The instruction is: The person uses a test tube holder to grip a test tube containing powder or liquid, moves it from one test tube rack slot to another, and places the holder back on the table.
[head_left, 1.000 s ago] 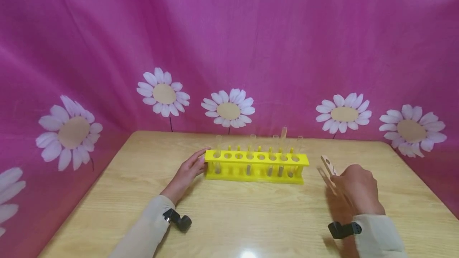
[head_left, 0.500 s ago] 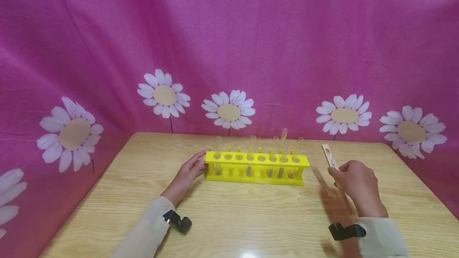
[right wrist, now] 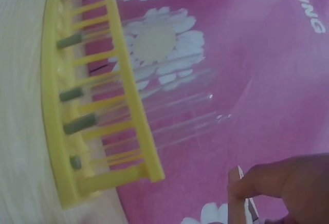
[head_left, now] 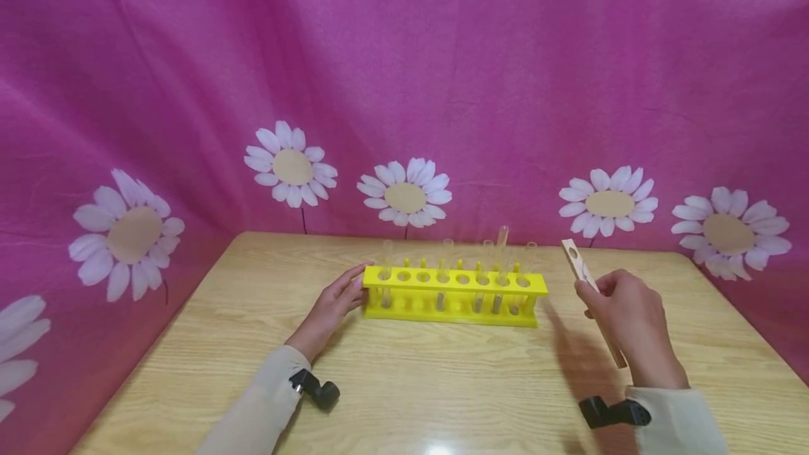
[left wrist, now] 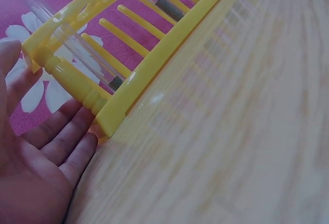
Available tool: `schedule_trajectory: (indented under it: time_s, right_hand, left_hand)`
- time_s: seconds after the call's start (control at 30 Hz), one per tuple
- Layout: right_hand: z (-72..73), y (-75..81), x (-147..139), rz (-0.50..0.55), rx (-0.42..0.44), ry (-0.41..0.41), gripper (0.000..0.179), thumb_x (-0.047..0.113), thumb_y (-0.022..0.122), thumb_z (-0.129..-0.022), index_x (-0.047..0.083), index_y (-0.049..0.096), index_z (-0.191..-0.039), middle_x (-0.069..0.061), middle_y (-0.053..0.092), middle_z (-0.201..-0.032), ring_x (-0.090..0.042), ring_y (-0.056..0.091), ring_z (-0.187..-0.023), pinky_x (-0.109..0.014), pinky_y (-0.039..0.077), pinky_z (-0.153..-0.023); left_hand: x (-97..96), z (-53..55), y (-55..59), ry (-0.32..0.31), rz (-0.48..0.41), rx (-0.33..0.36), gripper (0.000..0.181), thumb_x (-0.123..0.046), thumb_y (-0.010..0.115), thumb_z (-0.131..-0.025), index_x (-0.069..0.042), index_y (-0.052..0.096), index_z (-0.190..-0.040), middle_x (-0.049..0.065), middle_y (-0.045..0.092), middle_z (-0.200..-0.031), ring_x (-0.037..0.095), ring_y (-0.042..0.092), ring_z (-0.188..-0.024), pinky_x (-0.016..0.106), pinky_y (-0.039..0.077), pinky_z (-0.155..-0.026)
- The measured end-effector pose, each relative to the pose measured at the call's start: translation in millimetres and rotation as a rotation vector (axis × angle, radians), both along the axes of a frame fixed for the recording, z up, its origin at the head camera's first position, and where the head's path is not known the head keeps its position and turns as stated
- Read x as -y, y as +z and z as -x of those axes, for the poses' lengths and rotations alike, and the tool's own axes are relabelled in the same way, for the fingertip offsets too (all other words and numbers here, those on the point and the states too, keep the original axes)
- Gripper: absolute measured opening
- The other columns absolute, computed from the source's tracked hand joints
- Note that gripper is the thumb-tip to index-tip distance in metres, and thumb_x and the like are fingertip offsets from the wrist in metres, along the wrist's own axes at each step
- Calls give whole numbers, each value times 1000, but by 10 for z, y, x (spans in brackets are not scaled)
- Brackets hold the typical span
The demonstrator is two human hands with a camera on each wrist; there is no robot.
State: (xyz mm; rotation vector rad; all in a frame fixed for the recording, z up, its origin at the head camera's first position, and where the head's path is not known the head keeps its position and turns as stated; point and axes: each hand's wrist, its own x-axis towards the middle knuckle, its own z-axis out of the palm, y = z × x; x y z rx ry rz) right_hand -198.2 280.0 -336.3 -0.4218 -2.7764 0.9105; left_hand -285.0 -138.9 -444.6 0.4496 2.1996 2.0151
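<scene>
A yellow test tube rack (head_left: 451,317) stands on the table, with several clear glass test tubes (head_left: 503,258) upright in its holes. Dark grey material (right wrist: 79,123) fills the bottoms of the tubes. At the rack's left end my left hand (head_left: 331,304) rests its nearly straight fingers (left wrist: 77,157) against the end post and the base. Well to the right of the rack, my right hand (head_left: 632,325) pinches a wooden test tube holder (head_left: 576,262) between thumb and fingers. The holder slants over the table, its holed end pointing up and away, its other end below the palm.
Wood-grain tabletop (head_left: 404,385) extends around the rack and under both arms. A pink cloth (head_left: 480,76) with white daisies hangs behind and at the sides. Small black wrist cameras (head_left: 316,390) sit at both sleeves.
My right hand has risen a little and tilted the test tube holder, so its holed end sits higher and its lower end now shows. The left hand and the rack stay in place.
</scene>
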Motion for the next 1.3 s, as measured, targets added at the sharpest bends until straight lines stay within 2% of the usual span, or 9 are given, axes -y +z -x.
schedule_trajectory:
  time_s: [0.2, 0.37, 0.6, 0.73, 0.87, 1.03, 1.3]
  right_hand:
    - [-57, 87, 99, -16, -78, 15, 43, 40, 62, -90, -1, 55, -100, -8, 64, -75, -24, 56, -68, -30, 41, -50]
    - [-65, 147, 189, -19, -94, 18, 42, 41, 60, -91, 0, 55, -101, -12, 60, -84, -26, 52, -71, -30, 40, -51]
    - [-72, 253, 331, 58, -90, 32, 46, 43, 59, -92, -1, 55, -108, -12, 61, -87, -21, 58, -68, -30, 46, -50]
    - [-62, 317, 431, 111, -132, 80, 49, 41, 61, -92, -3, 55, -112, -15, 60, -92, -17, 64, -62, -28, 54, -51]
    - [-48, 366, 532, 135, -161, 101, 49, 39, 61, -93, -5, 56, -113, -17, 60, -95, -17, 64, -62, -27, 56, -50]
    - [-30, 395, 647, 157, -126, 115, 49, 38, 60, -93, -5, 54, -116, -18, 60, -96, -17, 63, -62, -27, 56, -51]
    - [-13, 442, 816, 236, -56, 176, 52, 39, 59, -95, -4, 47, -120, -16, 70, -89, -20, 64, -62, -30, 56, -55]
  left_hand:
    - [-11, 5, 1, 11, 0, -5, 54, -45, 44, -101, -19, 40, -148, 6, 45, -146, 28, 51, -123, 43, 42, -106]
    - [-11, -2, -3, 5, -5, -14, 53, -45, 44, -101, -19, 40, -148, 6, 45, -145, 28, 52, -123, 44, 42, -106]
    - [-13, -2, -24, -19, -12, -14, 56, -46, 41, -102, -16, 37, -150, 7, 44, -146, 27, 51, -125, 41, 42, -107]
    - [-13, 1, -32, -4, -16, -15, 56, -46, 40, -102, -16, 38, -149, 9, 47, -144, 27, 52, -124, 41, 43, -106]
    - [-21, 3, -23, -3, -23, -12, 55, -48, 41, -102, -18, 41, -148, 10, 48, -142, 27, 52, -124, 43, 43, -106]
    - [-18, 5, -19, -3, -31, 10, 54, -48, 42, -101, -20, 42, -147, 9, 47, -143, 28, 51, -124, 44, 41, -107]
    - [-1, 13, -19, -4, -34, 11, 55, -48, 41, -101, -17, 40, -148, 10, 48, -142, 28, 52, -123, 41, 43, -106]
